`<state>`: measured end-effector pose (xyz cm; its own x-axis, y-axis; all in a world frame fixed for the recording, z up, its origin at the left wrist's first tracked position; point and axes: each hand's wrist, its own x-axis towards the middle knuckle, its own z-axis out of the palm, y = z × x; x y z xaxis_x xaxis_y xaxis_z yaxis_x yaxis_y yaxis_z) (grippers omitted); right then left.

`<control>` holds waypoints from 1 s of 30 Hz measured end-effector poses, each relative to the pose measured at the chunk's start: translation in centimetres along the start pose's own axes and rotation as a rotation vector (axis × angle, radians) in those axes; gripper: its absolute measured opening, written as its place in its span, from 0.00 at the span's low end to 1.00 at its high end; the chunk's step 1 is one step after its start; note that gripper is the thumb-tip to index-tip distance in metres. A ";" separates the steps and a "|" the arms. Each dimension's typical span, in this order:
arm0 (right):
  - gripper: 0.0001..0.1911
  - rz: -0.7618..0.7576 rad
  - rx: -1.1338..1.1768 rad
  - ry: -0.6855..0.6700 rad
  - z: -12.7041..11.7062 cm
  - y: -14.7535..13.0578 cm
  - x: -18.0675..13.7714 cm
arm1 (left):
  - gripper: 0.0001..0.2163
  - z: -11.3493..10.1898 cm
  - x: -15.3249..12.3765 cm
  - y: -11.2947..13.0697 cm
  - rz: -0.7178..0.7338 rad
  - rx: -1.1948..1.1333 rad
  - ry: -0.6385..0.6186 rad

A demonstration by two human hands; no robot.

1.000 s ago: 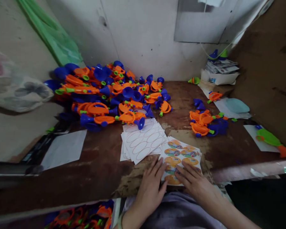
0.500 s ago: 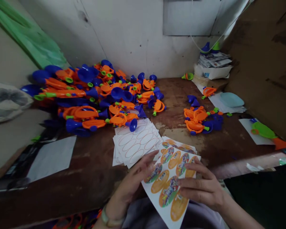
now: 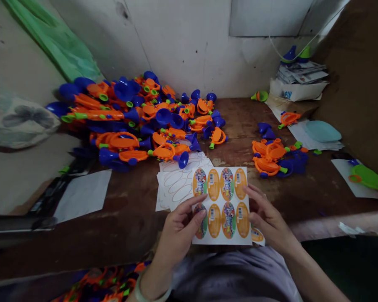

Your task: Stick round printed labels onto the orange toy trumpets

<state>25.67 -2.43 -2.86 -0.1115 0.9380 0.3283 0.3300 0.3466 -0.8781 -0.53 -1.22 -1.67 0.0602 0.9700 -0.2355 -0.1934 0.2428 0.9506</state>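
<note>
I hold a sticker sheet point(image 3: 222, 204) with two rows of oval orange and picture stickers upright above the table's near edge. My left hand point(image 3: 180, 228) pinches its left side, thumb on a lower sticker. My right hand point(image 3: 265, 217) grips its right side. Under it lies a stack of more sticker sheets point(image 3: 257, 235), mostly hidden. To the left rests a fanned pile of used white backing sheets point(image 3: 178, 183) with empty oval outlines.
A large heap of orange and blue toy trumpets point(image 3: 138, 121) fills the back left of the brown table point(image 3: 129, 226). A smaller cluster of trumpets point(image 3: 272, 157) lies at right. A blank white sheet point(image 3: 83, 195) is at left; papers and a box point(image 3: 297, 88) sit back right.
My hands lifted one sticker sheet off the stack, then turned it from tilted to square and upright in front of me. The view shifted slightly.
</note>
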 end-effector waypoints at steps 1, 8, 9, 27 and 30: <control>0.21 0.060 0.039 -0.012 0.2 -0.2 0.2 | 0.19 0.0 -0.1 0.2 0.024 0.021 -0.011; 0.14 -0.035 -0.188 0.156 1.2 -2.0 1.2 | 0.18 0.0 -0.3 1.7 0.299 0.305 -0.016; 0.14 -0.105 -0.269 0.194 1.2 -2.5 1.3 | 0.14 0.0 -0.3 1.8 0.356 0.351 0.014; 0.08 -0.444 -0.388 -0.019 3.9 -7.0 3.8 | 0.18 1.6 -1.3 3.7 0.514 0.422 -0.124; 0.12 -0.558 -0.422 0.103 4.7 -6.4 3.7 | 0.26 1.7 -1.5 3.7 0.354 0.320 -0.073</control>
<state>18.78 -1.16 2.30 -0.2873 0.6081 0.7401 0.5870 0.7223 -0.3656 0.33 -1.84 2.52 0.1164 0.9862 0.1178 0.0962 -0.1292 0.9869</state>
